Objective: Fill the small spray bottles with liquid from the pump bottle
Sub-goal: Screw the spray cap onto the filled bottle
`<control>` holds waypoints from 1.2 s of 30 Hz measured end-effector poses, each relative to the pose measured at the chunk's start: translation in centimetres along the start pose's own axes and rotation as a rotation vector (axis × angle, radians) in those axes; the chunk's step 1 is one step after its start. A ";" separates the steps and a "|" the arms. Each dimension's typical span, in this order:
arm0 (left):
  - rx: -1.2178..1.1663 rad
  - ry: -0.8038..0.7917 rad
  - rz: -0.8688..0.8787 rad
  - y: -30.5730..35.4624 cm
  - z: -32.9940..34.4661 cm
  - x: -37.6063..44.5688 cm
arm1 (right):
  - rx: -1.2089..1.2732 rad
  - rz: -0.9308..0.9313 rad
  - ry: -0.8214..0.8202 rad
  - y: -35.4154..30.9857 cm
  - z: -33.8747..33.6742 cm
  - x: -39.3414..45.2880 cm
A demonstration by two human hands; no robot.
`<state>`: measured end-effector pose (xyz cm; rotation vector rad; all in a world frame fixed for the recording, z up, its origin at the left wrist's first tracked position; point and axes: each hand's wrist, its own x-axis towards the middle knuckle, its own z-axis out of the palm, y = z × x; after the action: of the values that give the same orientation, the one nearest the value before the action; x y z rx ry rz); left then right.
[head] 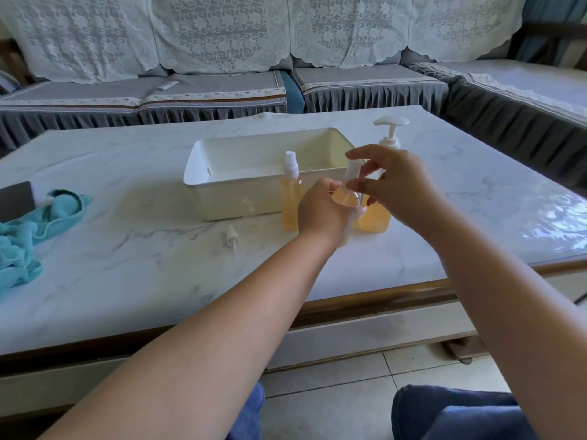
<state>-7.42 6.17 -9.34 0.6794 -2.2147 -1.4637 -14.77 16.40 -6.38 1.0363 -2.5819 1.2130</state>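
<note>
My left hand (324, 211) grips a small spray bottle (346, 200) of orange liquid just in front of the white tub. My right hand (394, 182) pinches that bottle's clear spray cap (351, 176) at its top. A second small spray bottle (291, 198), orange-filled and capped, stands upright to the left of my left hand. The pump bottle (379, 214) with a white pump head (391, 123) stands behind my right hand, holding orange liquid low down. A loose white spray nozzle (231, 235) lies on the tabletop.
A white rectangular tub (222, 173) sits mid-table behind the bottles. A teal cloth (31, 230) and a dark flat object (16, 196) lie at the left edge. The marble table (127, 249) has a wooden front edge; a lace-covered sofa runs behind.
</note>
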 end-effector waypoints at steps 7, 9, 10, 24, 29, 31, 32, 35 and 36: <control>-0.011 0.006 -0.007 0.1 0.0 -0.1 | 0.046 -0.009 -0.056 -0.1 0.0 0.1; -0.010 0.002 -0.004 0.1 0.0 -0.2 | 0.020 -0.018 -0.047 -0.3 0.4 -0.1; -0.011 0.001 -0.002 0.1 0.0 -0.3 | 0.025 -0.012 -0.037 -0.4 0.5 -0.1; 0.404 0.054 0.245 -0.1 -0.7 -1.0 | -0.042 0.035 0.062 -1.8 2.1 0.2; 0.499 0.055 0.249 -0.5 -2.6 -1.0 | 0.017 0.010 0.108 -1.6 3.4 1.4; 0.476 0.077 0.247 -1.0 -3.7 -0.6 | 0.034 0.014 0.128 -1.6 4.0 2.0; 0.470 0.096 0.246 -1.2 -4.3 -0.4 | 0.032 0.014 0.136 -1.6 4.2 2.2; 0.487 0.133 0.237 -2.1 -6.2 0.0 | 0.022 0.015 0.151 -1.8 5.1 2.9; 0.504 0.141 0.232 -2.4 -6.9 0.1 | 0.021 0.013 0.156 -1.9 5.4 3.1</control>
<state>-3.11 0.26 -9.01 0.6237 -2.4662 -0.7246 -14.96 10.02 -7.67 0.8910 -2.4668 1.2717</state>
